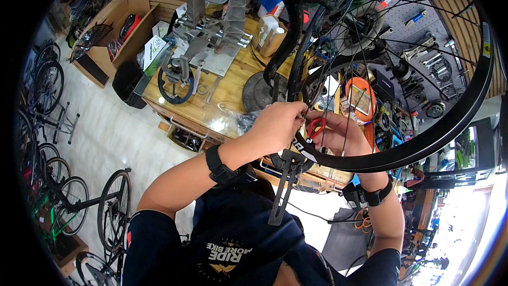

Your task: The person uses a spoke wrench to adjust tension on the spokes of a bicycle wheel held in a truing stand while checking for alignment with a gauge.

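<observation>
A black bicycle wheel with thin spokes stands in front of me, its black rim [459, 139] curving across the right side. My right hand [338, 133] reaches behind the spokes, fingers bent round a small red spoke wrench [316, 127] close to the rim. My left hand [279, 126] is at the rim's near left part, thumb and fingers pinched together beside the right fingertips. Whatever lies in that pinch is hidden. Below the rim, a dark slotted metal bracket [286, 188] hangs in front of my chest.
A wooden workbench [211, 114] carries a metal stand with a black handwheel [175, 86], a white jug [269, 35] and an orange container [359, 98]. Tools hang on a pegboard [418, 0] behind the wheel. An open cardboard box [108, 55] and several bicycles [114, 209] stand at left.
</observation>
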Demonstrator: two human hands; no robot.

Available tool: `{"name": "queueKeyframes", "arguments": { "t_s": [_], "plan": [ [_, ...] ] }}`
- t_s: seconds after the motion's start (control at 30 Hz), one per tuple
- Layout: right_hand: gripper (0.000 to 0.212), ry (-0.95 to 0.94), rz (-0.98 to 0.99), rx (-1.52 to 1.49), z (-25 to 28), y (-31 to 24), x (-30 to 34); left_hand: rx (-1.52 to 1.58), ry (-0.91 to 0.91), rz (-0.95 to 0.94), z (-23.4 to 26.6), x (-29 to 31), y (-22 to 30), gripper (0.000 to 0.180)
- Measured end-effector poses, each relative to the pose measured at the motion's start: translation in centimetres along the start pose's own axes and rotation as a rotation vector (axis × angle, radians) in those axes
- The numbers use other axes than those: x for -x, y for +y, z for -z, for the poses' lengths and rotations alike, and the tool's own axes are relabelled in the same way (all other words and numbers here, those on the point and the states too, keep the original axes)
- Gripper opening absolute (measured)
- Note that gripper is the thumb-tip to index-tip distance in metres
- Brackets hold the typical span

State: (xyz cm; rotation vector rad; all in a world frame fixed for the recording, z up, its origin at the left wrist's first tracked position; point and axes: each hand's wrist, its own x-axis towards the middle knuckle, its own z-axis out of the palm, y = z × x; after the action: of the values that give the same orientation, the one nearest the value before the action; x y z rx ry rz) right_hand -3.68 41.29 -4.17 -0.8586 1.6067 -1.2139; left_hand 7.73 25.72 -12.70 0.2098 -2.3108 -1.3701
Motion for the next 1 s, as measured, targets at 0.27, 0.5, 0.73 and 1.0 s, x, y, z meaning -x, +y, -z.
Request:
{"name": "queueKeyframes", "arguments": {
  "t_s": [0.27,0.5,0.73,1.0],
  "plan": [
    [0.037,0.153,-0.042,0.136,-1.0,0.3,-0.5,0.050,0.001,0.027,-0.2,-0.2,-0.2,0.017],
    [0.035,0.020,0.030,0.032,-0.1,1.1,-1.3,0.031,0.013,0.067,-0.1,0.0,0.0,0.017],
    [0.034,-0.018,0.063,-0.027,1.9,3.9,-1.2,0.161,0.083,0.005,1.0,-0.3,1.3,0.025],
    [0.029,0.070,0.393,0.630,2.5,4.6,-0.6,0.217,-0.365,0.028,2.1,-2.5,1.2,0.039]
  ]
}}
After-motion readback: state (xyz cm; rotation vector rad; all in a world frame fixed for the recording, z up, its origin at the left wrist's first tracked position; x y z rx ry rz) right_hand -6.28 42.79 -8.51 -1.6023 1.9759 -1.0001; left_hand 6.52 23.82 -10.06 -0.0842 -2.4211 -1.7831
